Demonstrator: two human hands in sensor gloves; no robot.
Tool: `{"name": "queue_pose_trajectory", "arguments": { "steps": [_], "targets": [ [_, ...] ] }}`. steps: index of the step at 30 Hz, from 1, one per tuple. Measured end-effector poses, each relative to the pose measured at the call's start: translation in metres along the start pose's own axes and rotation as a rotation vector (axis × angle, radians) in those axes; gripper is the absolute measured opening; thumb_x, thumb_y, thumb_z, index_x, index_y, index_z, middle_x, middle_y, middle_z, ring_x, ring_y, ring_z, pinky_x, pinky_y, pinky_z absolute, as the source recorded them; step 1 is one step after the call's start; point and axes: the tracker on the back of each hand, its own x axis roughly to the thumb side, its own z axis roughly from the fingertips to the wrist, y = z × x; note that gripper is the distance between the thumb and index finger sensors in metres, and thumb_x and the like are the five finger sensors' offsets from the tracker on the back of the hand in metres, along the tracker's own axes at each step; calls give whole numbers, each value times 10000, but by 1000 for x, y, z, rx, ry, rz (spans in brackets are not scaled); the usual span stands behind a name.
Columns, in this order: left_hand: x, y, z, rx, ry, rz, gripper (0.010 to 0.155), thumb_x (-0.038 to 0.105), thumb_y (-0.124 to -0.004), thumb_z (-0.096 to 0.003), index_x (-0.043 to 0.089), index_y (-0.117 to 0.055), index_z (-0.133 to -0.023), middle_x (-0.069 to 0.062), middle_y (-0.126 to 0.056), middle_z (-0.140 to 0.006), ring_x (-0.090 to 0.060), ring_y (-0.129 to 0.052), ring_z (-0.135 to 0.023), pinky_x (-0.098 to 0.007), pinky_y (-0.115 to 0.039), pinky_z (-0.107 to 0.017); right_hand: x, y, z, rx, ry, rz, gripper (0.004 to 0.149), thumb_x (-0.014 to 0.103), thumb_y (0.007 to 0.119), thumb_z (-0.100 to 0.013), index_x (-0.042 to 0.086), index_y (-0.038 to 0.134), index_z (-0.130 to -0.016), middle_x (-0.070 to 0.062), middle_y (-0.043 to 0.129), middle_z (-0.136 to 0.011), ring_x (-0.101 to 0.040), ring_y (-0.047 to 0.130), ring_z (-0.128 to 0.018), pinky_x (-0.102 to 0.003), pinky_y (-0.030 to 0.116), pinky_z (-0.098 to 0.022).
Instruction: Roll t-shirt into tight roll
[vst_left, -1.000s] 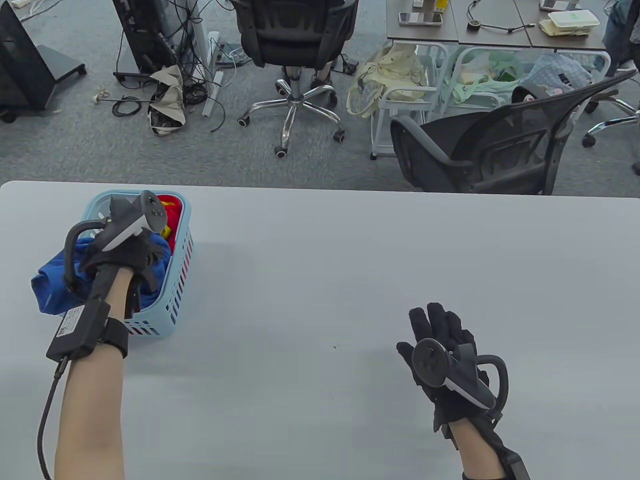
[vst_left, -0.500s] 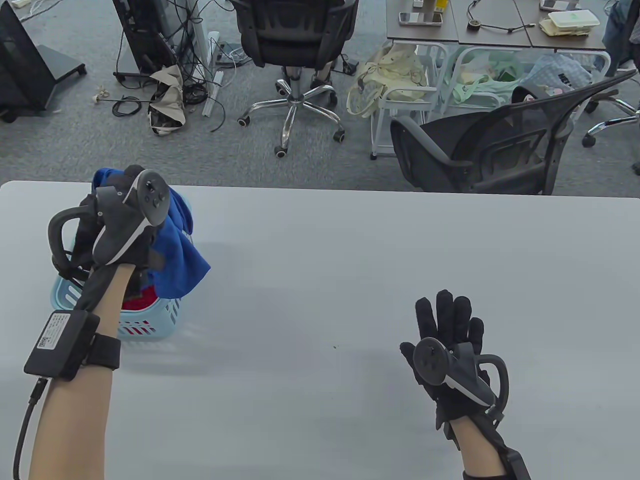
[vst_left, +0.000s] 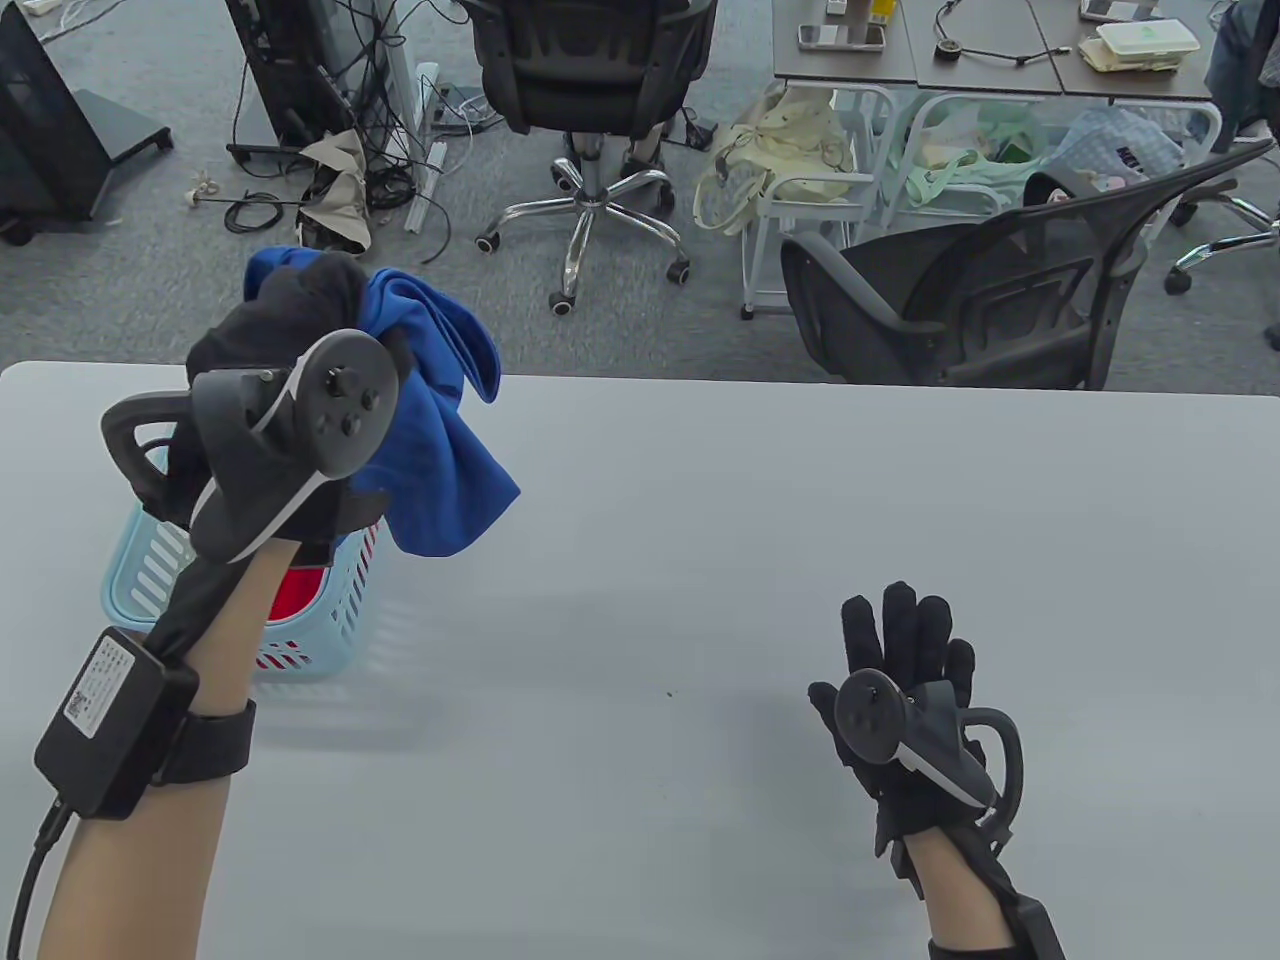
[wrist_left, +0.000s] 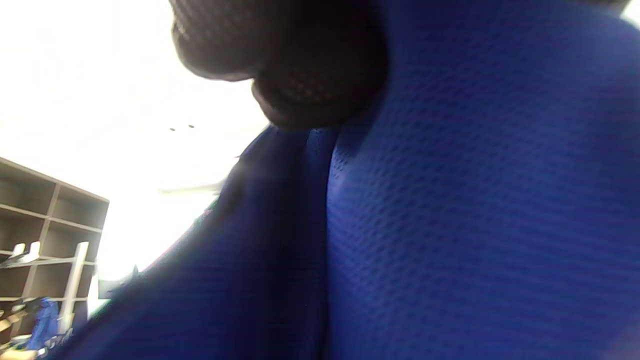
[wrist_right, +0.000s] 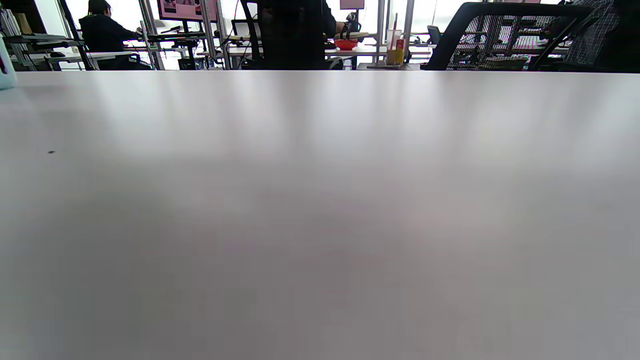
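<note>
My left hand (vst_left: 300, 310) grips a bunched blue t-shirt (vst_left: 440, 440) and holds it high above the light blue basket (vst_left: 150, 570) at the table's left. The cloth hangs down to the right of the hand, clear of the table. In the left wrist view the blue t-shirt (wrist_left: 450, 215) fills most of the frame, with gloved fingers (wrist_left: 300, 65) curled on it at the top. My right hand (vst_left: 905, 640) lies flat on the table near the front right, fingers straight, holding nothing. It does not show in the right wrist view.
The basket also holds red cloth (vst_left: 300, 590). The grey table (vst_left: 700, 520) stretches between the basket and my right hand. Beyond its far edge stand office chairs (vst_left: 960, 300), cables and a cart on the floor.
My left hand has lifted the blue t-shirt up out of the basket and carried it higher and slightly right. The right hand's fingers have straightened and it has barely shifted.
</note>
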Motion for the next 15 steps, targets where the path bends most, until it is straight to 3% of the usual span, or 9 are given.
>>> {"name": "queue_pose_trajectory", "arguments": {
  "steps": [7, 10, 15],
  "targets": [
    [33, 16, 12, 3, -122, 186, 470, 584, -726, -514, 359, -714, -926, 56, -960, -731, -42, -1007, -412, -216, -893, -349, -6, -4, 2, -16, 15, -20, 818, 569, 449, -685, 188, -107, -1148, -186, -251, -1104, -497, -235, -993, -666, 35, -697],
    [48, 7, 21, -48, -183, 296, 469, 581, -730, -512, 356, -721, -923, 51, -965, -727, -47, -1010, -408, -221, -894, -345, -8, -4, 1, -18, 22, -24, 816, 567, 447, -686, 182, -101, -1151, -193, -246, -1106, -500, -237, -989, -670, 3, -670],
    [72, -29, 47, -205, -282, 402, 472, 576, -733, -513, 350, -728, -928, 44, -972, -736, -58, -1020, -418, -230, -900, -349, -8, -4, 1, -14, 22, -31, 812, 565, 449, -685, 179, -86, -1158, -195, -239, -1110, -503, -231, -988, -668, 3, -668]
  ]
}}
